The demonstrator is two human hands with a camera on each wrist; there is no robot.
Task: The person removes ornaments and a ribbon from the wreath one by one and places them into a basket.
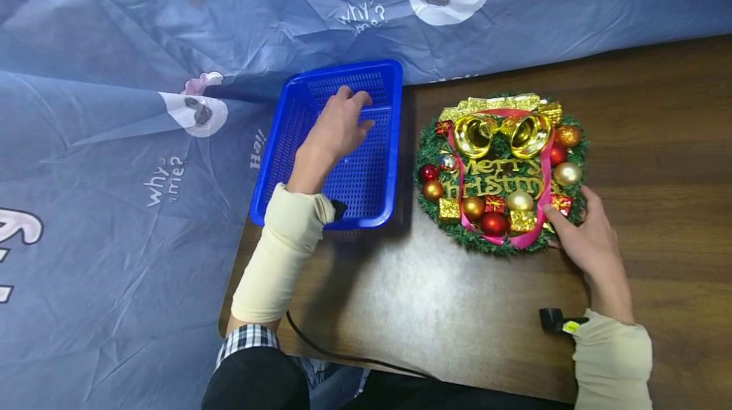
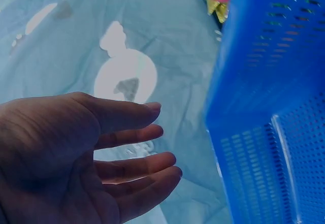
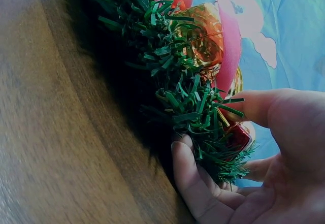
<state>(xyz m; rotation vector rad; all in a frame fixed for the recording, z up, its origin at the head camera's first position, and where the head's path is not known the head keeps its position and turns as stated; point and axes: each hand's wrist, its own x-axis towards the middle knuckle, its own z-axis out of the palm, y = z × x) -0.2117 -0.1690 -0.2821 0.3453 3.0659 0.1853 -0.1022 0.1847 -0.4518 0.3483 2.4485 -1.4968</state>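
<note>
A Christmas wreath (image 1: 495,205) of green tinsel, with gold bells, baubles, small gift boxes, a pink ribbon and gold lettering, is on the wooden table at the right. My right hand (image 1: 595,245) grips its lower right edge. In the right wrist view the thumb lies over the greenery (image 3: 177,97) and fingers reach under the rim. A blue perforated plastic basket (image 1: 393,143) stands left of the wreath. Over the basket is my left hand (image 1: 337,127), fingers loosely bent and holding nothing. The left wrist view shows a gap between this hand and the basket wall (image 2: 218,107).
A blue printed cloth (image 1: 320,22) hangs behind the basket and covers the left side. The wooden table (image 1: 675,206) extends to the right of the wreath. A black cable (image 1: 343,354) runs along the front edge. Small black wrist cameras (image 1: 551,320) sit at the cuffs.
</note>
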